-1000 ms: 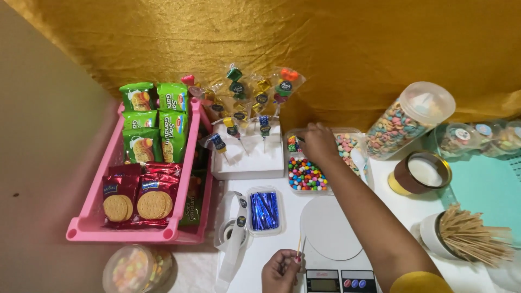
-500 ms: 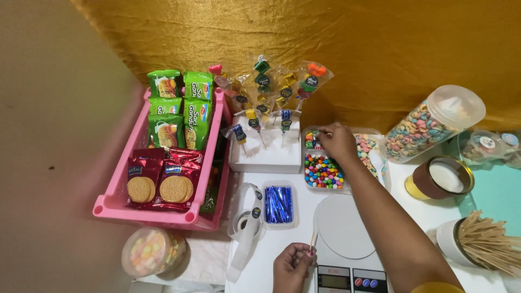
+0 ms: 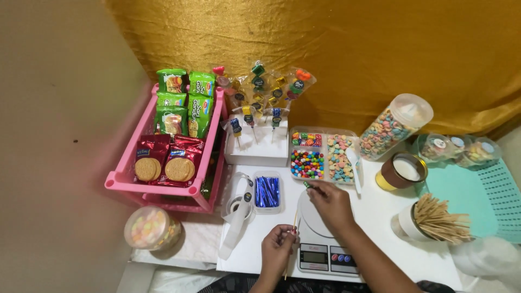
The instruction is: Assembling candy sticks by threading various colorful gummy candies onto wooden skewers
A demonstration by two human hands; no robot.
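Wooden skewer (image 3: 293, 232) pinched in the left hand (image 3: 278, 248) has barely one candy on, right hand (image 3: 331, 202) pinching a green sweet (image 3: 307, 185), so loads left.

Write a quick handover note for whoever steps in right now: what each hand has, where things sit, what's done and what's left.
Left hand: pinches a thin wooden skewer, a red candy on it.
Right hand: holds a small green candy over the kitchen scale.
Candy tray sits behind the scale; spare sticks in a cup at right.
Done: one candy threaded.
Left: likely thread the green one, then more.
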